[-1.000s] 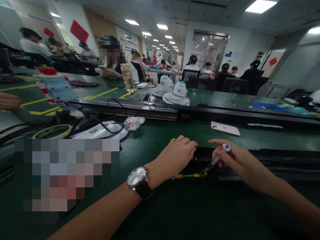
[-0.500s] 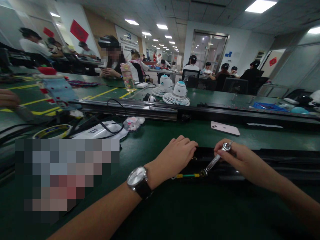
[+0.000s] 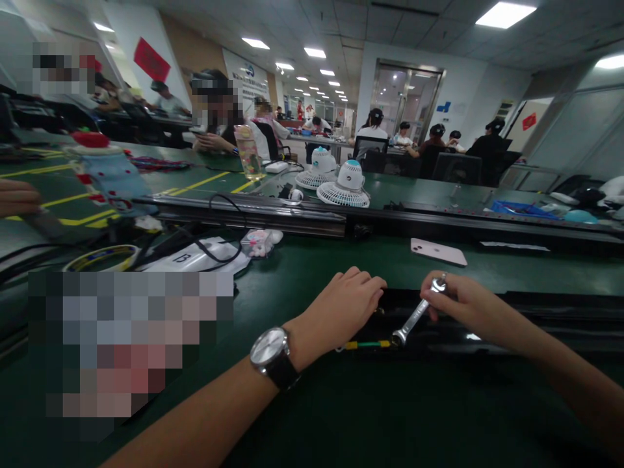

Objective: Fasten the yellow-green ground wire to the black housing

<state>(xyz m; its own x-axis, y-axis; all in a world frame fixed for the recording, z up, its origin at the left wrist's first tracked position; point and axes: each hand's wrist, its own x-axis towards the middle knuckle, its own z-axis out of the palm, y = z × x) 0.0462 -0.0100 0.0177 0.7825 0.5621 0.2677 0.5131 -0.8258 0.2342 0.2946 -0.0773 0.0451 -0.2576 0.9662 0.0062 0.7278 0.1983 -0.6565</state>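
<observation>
A silver combination wrench (image 3: pixel 415 318) slants in my right hand (image 3: pixel 451 292), with thumb and fingers closed on its upper end. The wrench's lower end is at the yellow terminal of a short green-and-yellow wire (image 3: pixel 369 344); any fastener there is too dark to make out. My left hand (image 3: pixel 348 302) lies at the left end of a long black rail (image 3: pixel 546 322), fingers curled over its edge and fingertips partly hidden. A wristwatch (image 3: pixel 272 351) is on the left wrist. The wire's other end, with a ring, sits just below the left hand.
A pink phone (image 3: pixel 439 251) lies beyond the rail. Further back are long metal profiles (image 3: pixel 253 216), two white fans (image 3: pixel 344 185) and a blue tray (image 3: pixel 524 209). To the left are cables, a tape roll (image 3: pixel 102 257) and another person's hand (image 3: pixel 18 197). Several people sit behind.
The wrench has turned slightly in my right hand, its upper end shifting a little left. My left hand stays at the rail's end. The view has shifted slightly.
</observation>
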